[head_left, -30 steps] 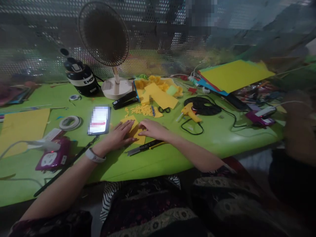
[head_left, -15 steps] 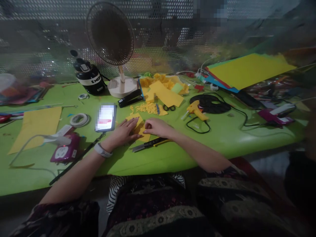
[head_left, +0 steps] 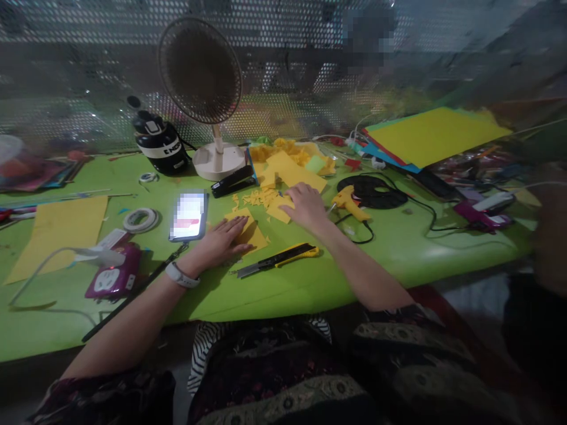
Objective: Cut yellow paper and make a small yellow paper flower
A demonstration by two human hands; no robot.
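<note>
My left hand point(head_left: 224, 239) lies flat with its fingers stretched out, pressing a piece of yellow paper point(head_left: 254, 234) onto the green table. My right hand point(head_left: 306, 206) is over the right edge of a pile of small cut yellow paper bits point(head_left: 254, 198), by another yellow piece point(head_left: 280, 211). Its fingers are bent a little and the thumb stands apart; nothing shows in its grasp, though its underside is hidden. A utility knife point(head_left: 279, 258) with a yellow-and-black handle and its blade out rests in front of my hands.
Right of my right hand lies a yellow glue gun point(head_left: 349, 203) with its cord. A phone point(head_left: 189, 215), tape roll point(head_left: 140, 219) and purple device point(head_left: 116, 270) lie left. Behind stand a stapler point(head_left: 233, 180), a fan point(head_left: 217, 162) and a black bottle point(head_left: 162, 147). Coloured sheets point(head_left: 436, 136) are stacked back right.
My right hand has moved from the yellow paper under my left hand, away and to the right, and now covers where black scissors showed. My left hand stays on the paper.
</note>
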